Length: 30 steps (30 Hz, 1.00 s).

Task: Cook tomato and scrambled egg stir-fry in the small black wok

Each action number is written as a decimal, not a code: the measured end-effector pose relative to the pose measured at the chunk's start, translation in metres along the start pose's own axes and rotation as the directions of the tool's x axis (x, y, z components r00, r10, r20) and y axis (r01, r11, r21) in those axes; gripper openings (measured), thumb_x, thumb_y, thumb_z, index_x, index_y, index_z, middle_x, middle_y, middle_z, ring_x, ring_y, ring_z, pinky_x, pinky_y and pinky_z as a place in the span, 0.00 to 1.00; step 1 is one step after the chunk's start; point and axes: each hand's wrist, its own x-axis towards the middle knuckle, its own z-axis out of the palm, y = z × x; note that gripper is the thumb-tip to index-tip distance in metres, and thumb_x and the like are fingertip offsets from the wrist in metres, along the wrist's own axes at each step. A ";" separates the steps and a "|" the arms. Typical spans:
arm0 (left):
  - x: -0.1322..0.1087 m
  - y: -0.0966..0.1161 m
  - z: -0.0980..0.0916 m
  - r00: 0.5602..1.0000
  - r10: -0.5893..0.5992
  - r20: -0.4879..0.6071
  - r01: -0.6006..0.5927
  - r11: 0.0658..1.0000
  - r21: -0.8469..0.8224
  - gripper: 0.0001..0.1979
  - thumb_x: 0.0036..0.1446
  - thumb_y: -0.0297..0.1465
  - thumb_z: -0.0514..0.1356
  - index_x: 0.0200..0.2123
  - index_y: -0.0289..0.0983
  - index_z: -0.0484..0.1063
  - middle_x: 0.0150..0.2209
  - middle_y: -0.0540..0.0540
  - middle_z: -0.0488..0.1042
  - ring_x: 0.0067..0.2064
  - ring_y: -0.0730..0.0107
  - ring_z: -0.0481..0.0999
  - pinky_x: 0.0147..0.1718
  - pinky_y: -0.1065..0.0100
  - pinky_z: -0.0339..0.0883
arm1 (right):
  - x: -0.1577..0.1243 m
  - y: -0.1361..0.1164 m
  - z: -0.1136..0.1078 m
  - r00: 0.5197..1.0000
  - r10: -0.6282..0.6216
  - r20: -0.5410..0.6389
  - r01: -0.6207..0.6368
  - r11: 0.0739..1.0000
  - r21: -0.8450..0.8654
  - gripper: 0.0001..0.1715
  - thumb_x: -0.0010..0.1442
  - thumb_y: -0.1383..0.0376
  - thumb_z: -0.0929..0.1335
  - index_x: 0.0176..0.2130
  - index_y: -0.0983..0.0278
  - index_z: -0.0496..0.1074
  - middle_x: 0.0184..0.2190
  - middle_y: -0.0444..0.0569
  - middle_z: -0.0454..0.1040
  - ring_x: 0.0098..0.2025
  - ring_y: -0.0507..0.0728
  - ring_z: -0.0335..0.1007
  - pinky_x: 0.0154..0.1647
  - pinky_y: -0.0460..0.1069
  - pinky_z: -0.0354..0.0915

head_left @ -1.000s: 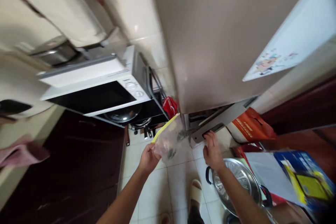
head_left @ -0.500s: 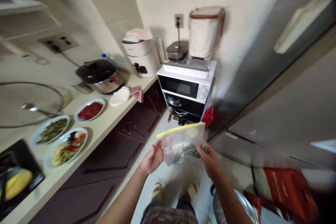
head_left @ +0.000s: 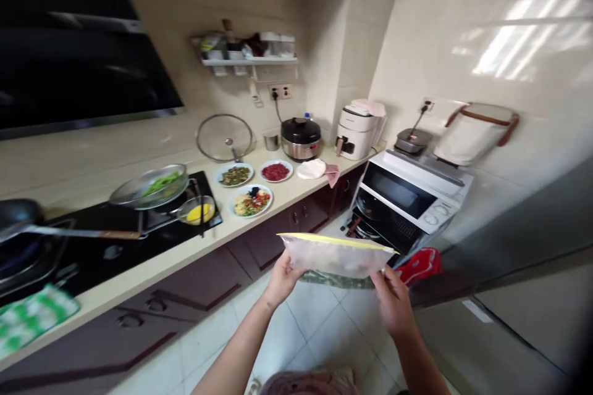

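Both my hands hold a clear plastic zip bag (head_left: 336,256) with a yellow seal strip along its top, level in front of me. My left hand (head_left: 281,279) pinches the bag's left end. My right hand (head_left: 393,299) grips its right end. Dark green contents show through the bag's lower edge; I cannot make out what they are. The bag hangs above the tiled floor, in front of the white microwave (head_left: 410,192).
A counter (head_left: 194,245) runs along the left with three plates of food, a wok of greens (head_left: 151,188) on the black hob, a bowl of yellow liquid (head_left: 200,211), a glass lid, a rice cooker (head_left: 301,137) and a white appliance. The grey fridge (head_left: 523,271) stands at right.
The view swung from the fridge's lower drawer up to the kitchen counter. My right hand left the drawer and took the bag's right end; the bag now lies level between both hands.
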 end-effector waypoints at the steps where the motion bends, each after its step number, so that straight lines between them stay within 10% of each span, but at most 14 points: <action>1: -0.008 0.011 -0.017 1.000 0.009 0.010 -0.009 1.000 -0.013 0.29 0.38 0.36 0.74 0.46 0.39 0.74 0.45 0.44 0.78 0.48 0.58 0.75 0.50 0.61 0.66 | -0.006 -0.002 0.016 0.999 0.041 -0.006 -0.041 0.999 0.002 0.25 0.56 0.45 0.68 0.43 0.60 0.77 0.39 0.53 0.79 0.38 0.61 0.74 0.35 0.51 0.70; 5: -0.039 0.049 -0.076 0.997 -0.029 0.071 0.036 0.995 -0.098 0.28 0.45 0.41 0.71 0.48 0.37 0.73 0.46 0.41 0.77 0.43 0.61 0.75 0.39 0.66 0.68 | -0.026 -0.007 0.075 0.982 0.156 0.111 -0.162 0.986 0.044 0.29 0.56 0.44 0.68 0.47 0.61 0.74 0.47 0.54 0.77 0.43 0.63 0.73 0.35 0.51 0.70; 10: -0.061 0.063 -0.129 0.976 0.028 -0.215 -0.055 0.991 -0.121 0.15 0.48 0.39 0.69 0.29 0.36 0.71 0.27 0.51 0.74 0.28 0.74 0.70 0.30 0.73 0.63 | -0.046 -0.012 0.139 0.956 0.147 0.254 -0.175 0.981 0.089 0.27 0.55 0.44 0.68 0.43 0.61 0.74 0.47 0.56 0.77 0.45 0.66 0.73 0.37 0.54 0.70; 15: -0.072 0.066 -0.170 0.916 0.076 -0.395 -0.140 0.981 -0.134 0.16 0.47 0.40 0.69 0.33 0.38 0.69 0.28 0.52 0.73 0.29 0.74 0.70 0.30 0.73 0.64 | -0.057 -0.021 0.179 0.927 0.140 0.349 -0.194 0.973 0.125 0.34 0.53 0.44 0.70 0.52 0.59 0.68 0.50 0.57 0.75 0.49 0.66 0.73 0.42 0.57 0.71; 24: -0.087 0.055 -0.195 0.871 0.065 -0.486 -0.177 0.966 -0.188 0.17 0.48 0.42 0.68 0.34 0.38 0.70 0.27 0.53 0.73 0.28 0.74 0.71 0.30 0.74 0.63 | -0.049 -0.042 0.205 0.870 0.069 0.487 -0.099 0.994 0.035 0.21 0.47 0.52 0.76 0.35 0.63 0.74 0.28 0.48 0.76 0.29 0.56 0.71 0.33 0.52 0.69; 30: -0.091 0.043 -0.197 0.883 0.052 -0.467 -0.156 0.970 -0.186 0.18 0.49 0.42 0.67 0.39 0.37 0.71 0.33 0.49 0.77 0.34 0.69 0.74 0.36 0.71 0.65 | -0.012 -0.044 0.225 0.908 -0.048 0.417 0.045 0.999 0.016 0.29 0.47 0.50 0.74 0.45 0.63 0.74 0.43 0.56 0.77 0.47 0.63 0.73 0.47 0.56 0.69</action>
